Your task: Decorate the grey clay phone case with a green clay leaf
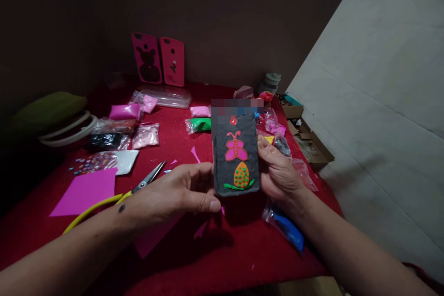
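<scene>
Both hands hold up a dark grey phone case above the red table. A pink butterfly, an orange egg with green dots and green leaves made of clay decorate it. My left hand grips its lower left edge with thumb and fingers closed. On the case's right edge, my right hand keeps its fingers behind and its thumb on the side. Yellow-handled scissors lie just left of my left hand.
Two pink decorated cases lean on the back wall. Bags of coloured clay, a green clay bag, a pink sheet, beads and a blue clay bag litter the table. Cardboard boxes sit at the right.
</scene>
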The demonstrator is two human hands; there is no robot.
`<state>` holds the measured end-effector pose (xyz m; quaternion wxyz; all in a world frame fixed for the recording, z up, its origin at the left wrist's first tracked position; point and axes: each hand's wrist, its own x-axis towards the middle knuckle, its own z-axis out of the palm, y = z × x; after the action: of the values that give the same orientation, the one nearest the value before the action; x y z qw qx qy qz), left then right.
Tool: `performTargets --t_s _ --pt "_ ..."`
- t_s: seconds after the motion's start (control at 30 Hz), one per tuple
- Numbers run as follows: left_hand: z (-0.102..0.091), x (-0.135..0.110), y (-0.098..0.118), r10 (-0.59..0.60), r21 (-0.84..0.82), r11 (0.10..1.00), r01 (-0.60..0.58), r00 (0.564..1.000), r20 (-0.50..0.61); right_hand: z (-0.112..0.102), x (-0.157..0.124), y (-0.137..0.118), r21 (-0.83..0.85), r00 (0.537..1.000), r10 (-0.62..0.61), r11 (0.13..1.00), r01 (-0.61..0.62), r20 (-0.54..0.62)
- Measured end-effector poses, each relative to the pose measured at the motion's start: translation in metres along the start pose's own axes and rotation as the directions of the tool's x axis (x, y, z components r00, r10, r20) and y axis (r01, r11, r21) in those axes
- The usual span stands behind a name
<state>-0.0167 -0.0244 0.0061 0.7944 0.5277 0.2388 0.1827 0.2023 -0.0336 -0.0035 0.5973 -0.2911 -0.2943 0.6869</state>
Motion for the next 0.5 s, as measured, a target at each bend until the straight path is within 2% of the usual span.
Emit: performTargets --t_s 0.13,0.23,0.33,0.5 --pt "-0.003 -0.002 0.0 0.066 -0.043 0.997 -0.068 0.997 -0.044 -0.001 -0.001 0.0 -0.002 1.0 0.011 1.0 -0.011 0.028" --pt "-0.008 -0.002 -0.001 0.128 -0.055 0.989 -0.137 0.981 -0.142 0.0 -0.002 -0.001 0.003 0.999 0.021 1.0 -0.021 0.045" --pt "-0.011 -0.001 -0.001 0.185 -0.126 0.968 -0.216 0.957 -0.223 0.002 -0.003 -0.001 0.006 0.997 0.08 0.997 -0.08 0.014" --pt "-0.013 0.003 0.0 0.203 -0.169 0.95 -0.261 0.933 -0.298 0.003 -0.004 0.0 0.006 0.996 0.086 0.996 -0.086 0.025"
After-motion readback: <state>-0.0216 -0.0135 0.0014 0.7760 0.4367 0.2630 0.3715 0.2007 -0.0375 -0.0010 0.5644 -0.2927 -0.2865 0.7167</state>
